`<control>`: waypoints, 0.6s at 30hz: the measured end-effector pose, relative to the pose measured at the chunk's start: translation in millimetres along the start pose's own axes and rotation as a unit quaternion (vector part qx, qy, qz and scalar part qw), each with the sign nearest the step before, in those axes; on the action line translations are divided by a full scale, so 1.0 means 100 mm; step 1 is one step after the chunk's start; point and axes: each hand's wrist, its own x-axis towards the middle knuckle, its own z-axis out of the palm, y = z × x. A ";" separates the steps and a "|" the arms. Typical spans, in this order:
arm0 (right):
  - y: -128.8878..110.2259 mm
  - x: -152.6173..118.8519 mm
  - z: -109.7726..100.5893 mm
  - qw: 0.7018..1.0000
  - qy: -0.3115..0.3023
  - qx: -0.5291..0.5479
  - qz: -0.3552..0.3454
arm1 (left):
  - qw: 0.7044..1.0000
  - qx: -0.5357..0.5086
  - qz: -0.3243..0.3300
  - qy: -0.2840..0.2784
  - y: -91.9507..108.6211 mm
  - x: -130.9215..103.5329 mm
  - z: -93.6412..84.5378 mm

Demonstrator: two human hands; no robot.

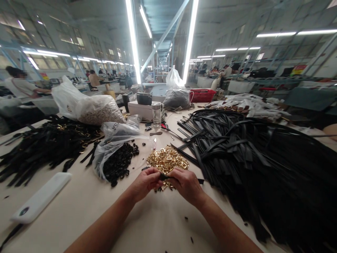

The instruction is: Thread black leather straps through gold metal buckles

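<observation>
Close together at the front of the table, both my hands are closed on a black strap (164, 176). My left hand (147, 182) pinches it between thumb and fingers. My right hand (188, 184) grips it from the other side, and a short strap end pokes out beyond its knuckles. What lies inside the fingers is hidden. Just behind and beneath the hands spreads a heap of gold metal buckles (168, 158). Left of it, small black loops (118, 163) spill from a clear plastic bag (105, 137).
Long black straps (226, 140) are piled high on the right. Straps with gold buckles (58, 140) lie at left, near a white power bank (43, 196). Farther back stand a filled plastic bag (100, 109), a glass jar (156, 116) and a red basket (202, 95). People sit at distant benches.
</observation>
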 end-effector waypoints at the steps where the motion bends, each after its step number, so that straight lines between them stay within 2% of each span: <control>1: 0.00 0.00 0.00 1.000 0.002 0.006 0.003 | 1.000 -0.007 -0.004 -0.001 0.00 0.00 0.00; 9: -0.01 -0.01 0.06 1.000 -0.012 0.021 -0.001 | 1.000 0.004 -0.001 -0.015 -0.03 0.02 0.00; 18: -0.01 0.00 0.03 0.994 -0.020 -0.108 -0.013 | 0.997 0.075 0.027 0.018 -0.05 0.03 0.03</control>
